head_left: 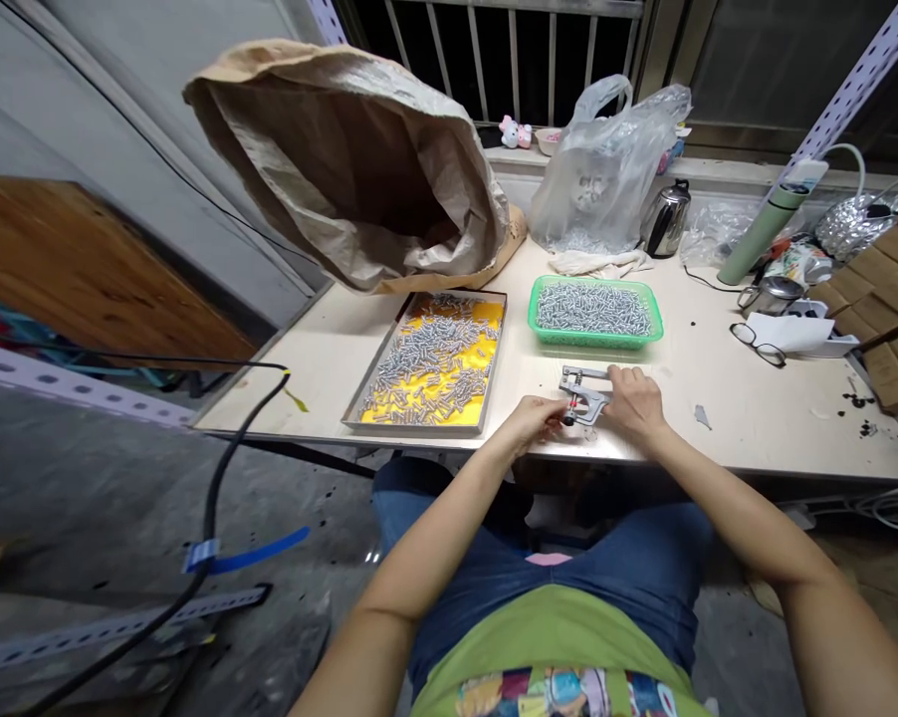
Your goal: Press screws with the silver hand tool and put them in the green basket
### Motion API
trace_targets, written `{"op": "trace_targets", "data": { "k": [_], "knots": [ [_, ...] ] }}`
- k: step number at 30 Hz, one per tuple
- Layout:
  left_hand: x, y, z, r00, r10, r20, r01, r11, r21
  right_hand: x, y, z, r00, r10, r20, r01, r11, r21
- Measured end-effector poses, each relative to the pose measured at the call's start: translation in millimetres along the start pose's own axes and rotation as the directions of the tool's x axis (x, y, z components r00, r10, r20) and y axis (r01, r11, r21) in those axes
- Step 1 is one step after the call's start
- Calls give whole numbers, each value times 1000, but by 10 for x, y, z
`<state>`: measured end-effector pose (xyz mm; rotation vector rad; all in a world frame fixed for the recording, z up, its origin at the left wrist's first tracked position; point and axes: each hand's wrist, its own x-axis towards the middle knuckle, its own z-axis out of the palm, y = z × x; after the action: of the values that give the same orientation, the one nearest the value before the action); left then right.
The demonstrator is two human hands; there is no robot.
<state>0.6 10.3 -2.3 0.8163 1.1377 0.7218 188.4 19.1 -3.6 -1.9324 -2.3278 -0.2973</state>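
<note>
My right hand (635, 403) is wrapped round the handles of a small silver plier-like hand tool (589, 400). The tool lies level just above the table's front edge, its jaw end pointing left, with a red spot and a dark knob there. At that jaw end, the fingers of my left hand (539, 420) are pinched together; whatever they hold is hidden. Left of my hands, a shallow tray (486, 410) with a yellow bottom carries many loose small metal pieces (430, 349). Beyond the tool, a green plastic basket (598, 341) is filled with similar pieces (590, 306).
A large open paper sack (300, 189) leans over the tray's far end. Toward the back stand a plastic bag (587, 179), a steel kettle (667, 219) and a green bottle (763, 234). Eyeglasses (759, 344) and stacked cardboard boxes (886, 289) are at the right.
</note>
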Motion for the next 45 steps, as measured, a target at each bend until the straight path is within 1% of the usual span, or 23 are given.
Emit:
{"op": "trace_targets", "data": {
  "k": [2, 4, 7, 10, 12, 15, 18, 20, 24, 27, 28, 30, 33, 36, 38, 41, 43, 45],
  "knots": [
    [13, -3, 51, 1000, 20, 1, -20, 1000, 15, 23, 59, 4, 994, -21, -108, 22, 1000, 7],
    [35, -2, 106, 999, 43, -14, -43, 999, 18, 23, 112, 46, 974, -45, -220, 51, 998, 23],
    [76, 0, 198, 995, 82, -58, -83, 997, 0, -16, 159, 158, 950, -32, -311, 51, 997, 54],
    [120, 1, 280, 980, 150, -130, -150, 989, 14, -58, 168, 262, 949, 52, -312, -19, 994, 107],
    [150, 9, 312, 966, 206, -158, -198, 978, 61, -66, 163, 298, 947, 113, -302, -73, 987, 142],
    [186, 37, 326, 945, 279, -169, -256, 956, 146, -50, 151, 309, 944, 184, -275, -138, 974, 177],
    [200, 69, 329, 933, 318, -170, -290, 942, 170, -26, 144, 308, 946, 220, -236, -176, 965, 197],
    [201, 84, 336, 939, 305, -158, -284, 948, 144, -17, 147, 315, 950, 232, -210, -192, 962, 195],
    [210, 97, 346, 974, 197, -110, -193, 980, 49, -15, 171, 335, 954, 237, -187, -205, 963, 175],
    [224, 106, 339, 985, 135, -107, -129, 990, 55, -19, 191, 327, 944, 223, -242, -184, 968, 173],
    [227, 112, 337, 984, 134, -114, -126, 989, 75, -20, 196, 317, 937, 220, -270, -179, 969, 169],
    [226, 132, 342, 977, 170, -126, -156, 981, 118, -21, 200, 292, 919, 223, -327, -180, 971, 155],
    [214, 165, 367, 943, 306, -128, -276, 938, 209, -20, 193, 265, 893, 247, -377, -205, 968, 148],
    [196, 178, 354, 905, 411, -112, -352, 870, 346, -21, 191, 268, 897, 257, -360, -211, 964, 162],
    [189, 189, 282, 882, 451, -134, -361, 831, 424, -22, 207, 281, 908, 260, -328, -213, 962, 172],
    [226, 286, 86, 834, 516, -196, -361, 779, 513, -16, 250, 302, 920, 288, -267, -244, 952, 187],
    [323, 436, -40, 806, 551, -216, -351, 739, 575, -9, 264, 308, 928, 301, -218, -261, 946, 192],
    [498, 637, -110, 777, 588, -227, -326, 684, 653, -4, 252, 301, 942, 285, -176, -252, 950, 187]
  ]
}}
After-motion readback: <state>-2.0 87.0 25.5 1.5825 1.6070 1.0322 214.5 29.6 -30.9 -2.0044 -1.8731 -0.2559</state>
